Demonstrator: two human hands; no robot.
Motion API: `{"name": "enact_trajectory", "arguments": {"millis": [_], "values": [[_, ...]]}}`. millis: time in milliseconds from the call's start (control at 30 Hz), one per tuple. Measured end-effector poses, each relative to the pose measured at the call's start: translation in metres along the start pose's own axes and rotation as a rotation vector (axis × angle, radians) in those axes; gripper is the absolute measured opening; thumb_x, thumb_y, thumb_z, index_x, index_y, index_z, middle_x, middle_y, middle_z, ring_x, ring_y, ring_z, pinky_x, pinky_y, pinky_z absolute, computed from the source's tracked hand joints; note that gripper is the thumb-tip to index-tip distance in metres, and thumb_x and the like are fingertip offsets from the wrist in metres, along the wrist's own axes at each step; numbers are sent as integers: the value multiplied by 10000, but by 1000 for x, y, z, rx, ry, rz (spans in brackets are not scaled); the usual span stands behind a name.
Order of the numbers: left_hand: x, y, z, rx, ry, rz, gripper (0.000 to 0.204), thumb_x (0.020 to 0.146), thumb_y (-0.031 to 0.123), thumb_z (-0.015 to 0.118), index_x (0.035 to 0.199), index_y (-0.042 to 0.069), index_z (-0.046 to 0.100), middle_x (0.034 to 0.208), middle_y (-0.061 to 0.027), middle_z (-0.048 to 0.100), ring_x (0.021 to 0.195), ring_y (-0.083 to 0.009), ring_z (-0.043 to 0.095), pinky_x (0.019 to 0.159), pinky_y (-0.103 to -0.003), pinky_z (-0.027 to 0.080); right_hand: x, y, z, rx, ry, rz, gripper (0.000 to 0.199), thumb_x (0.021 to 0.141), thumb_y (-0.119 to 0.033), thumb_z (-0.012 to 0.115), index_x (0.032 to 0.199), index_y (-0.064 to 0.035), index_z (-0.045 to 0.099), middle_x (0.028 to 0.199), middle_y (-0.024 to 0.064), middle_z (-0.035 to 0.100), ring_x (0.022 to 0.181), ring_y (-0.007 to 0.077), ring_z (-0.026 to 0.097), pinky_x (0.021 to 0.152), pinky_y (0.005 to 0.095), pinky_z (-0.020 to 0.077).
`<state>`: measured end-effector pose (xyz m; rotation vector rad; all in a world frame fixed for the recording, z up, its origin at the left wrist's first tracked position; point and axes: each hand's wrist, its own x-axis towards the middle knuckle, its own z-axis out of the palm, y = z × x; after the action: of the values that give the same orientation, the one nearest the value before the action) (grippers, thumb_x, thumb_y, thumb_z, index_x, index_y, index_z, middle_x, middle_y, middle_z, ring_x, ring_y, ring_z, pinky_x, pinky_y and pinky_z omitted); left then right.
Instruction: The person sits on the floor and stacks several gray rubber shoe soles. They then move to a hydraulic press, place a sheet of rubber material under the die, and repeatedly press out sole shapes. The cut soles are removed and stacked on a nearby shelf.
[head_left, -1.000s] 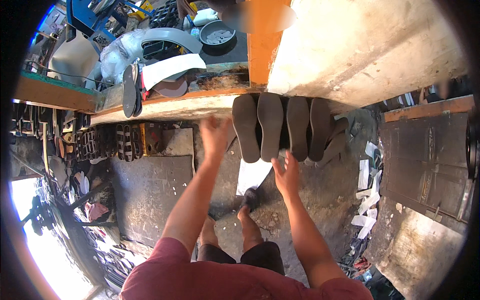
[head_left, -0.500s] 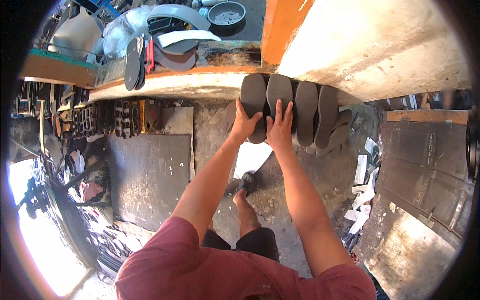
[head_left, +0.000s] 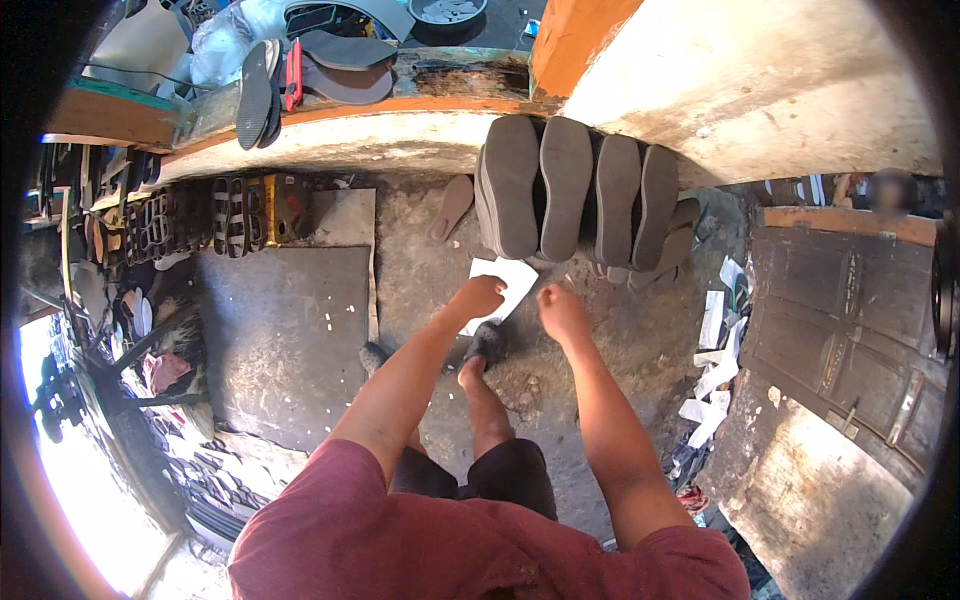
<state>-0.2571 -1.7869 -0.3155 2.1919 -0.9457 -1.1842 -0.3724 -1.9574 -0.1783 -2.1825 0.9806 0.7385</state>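
My left hand [head_left: 482,297] has its fingers curled in, held above a white sheet [head_left: 516,280] on the floor. Just right of that sheet, my right hand [head_left: 565,313] is drawn into a loose fist. Nothing shows in either hand, and both are apart from the soles. Beyond them, thick grey-brown shoe soles stand in a row against the low wall: a wide stack [head_left: 508,190] at left, a second sole [head_left: 565,190], then two narrower ones [head_left: 617,200] [head_left: 655,205]. More soles [head_left: 678,245] lean behind at the right. A single brown sole [head_left: 453,208] lies left of the row.
On the ledge rest loose soles [head_left: 345,82] and a red cutter [head_left: 292,75]. Strapped sandals [head_left: 230,215] line the wall at left, above a dark floor board [head_left: 285,340]. White scraps [head_left: 712,390] lie at right by a wooden door panel [head_left: 840,320]. My foot [head_left: 484,345] is below the sheet.
Both hands have left the soles and come back toward me, their fingers curling in. The row of soles stands free of my hands. The whole view has shifted slightly.
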Motion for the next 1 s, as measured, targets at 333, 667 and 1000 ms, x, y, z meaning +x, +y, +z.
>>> {"name": "enact_trajectory", "arguments": {"millis": [333, 667, 1000], "values": [[15, 70, -37, 70, 14, -211, 432, 903, 115, 541, 1302, 131, 705, 1349, -182, 663, 1264, -361, 625, 1048, -437, 533, 111, 30, 63, -301, 25, -303, 353, 983, -137, 504, 1296, -5, 599, 1343, 242, 633, 1202, 416, 639, 1013, 506, 533], [34, 35, -24, -91, 178, -278, 376, 939, 145, 543, 1271, 45, 686, 1356, -194, 653, 1264, -379, 622, 1061, -459, 524, 149, 54, 84, -301, -10, -292, 462, 1058, -302, 394, 1469, -148, 538, 1544, 156, 506, 1385, 371, 516, 1126, 500, 458], [47, -6, -3, -216, 197, -472, 520, 896, 167, 583, 1408, 76, 572, 1386, -227, 629, 1290, -411, 596, 1081, -484, 488, 154, 74, 85, 39, 4, -62, 457, 1004, -280, 541, 1381, -22, 571, 1322, 284, 637, 1263, 417, 600, 1051, 489, 502]]}}
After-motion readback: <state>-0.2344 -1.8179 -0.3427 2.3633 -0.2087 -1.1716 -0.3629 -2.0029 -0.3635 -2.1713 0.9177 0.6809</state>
